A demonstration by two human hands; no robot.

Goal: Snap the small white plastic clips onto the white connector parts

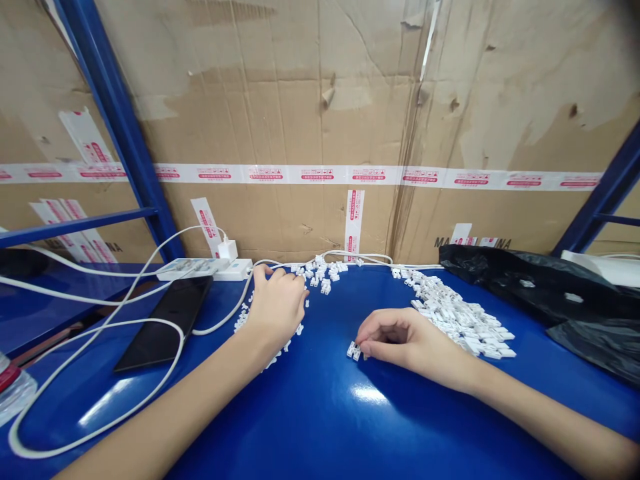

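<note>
My right hand pinches a small white connector between thumb and index finger, low over the blue table. My left hand is over the scattered small white pieces at centre left, its fingers curled away from the camera; what its fingertips hold, if anything, is hidden. More white pieces lie behind it near the table's back edge. Right of my right hand, a large pile of white connectors spreads over the table.
A power strip with a plugged-in charger, a black phone and looping white cables lie at the left. A plastic bottle is at the left edge. Black plastic bags lie at the right. Cardboard stands behind.
</note>
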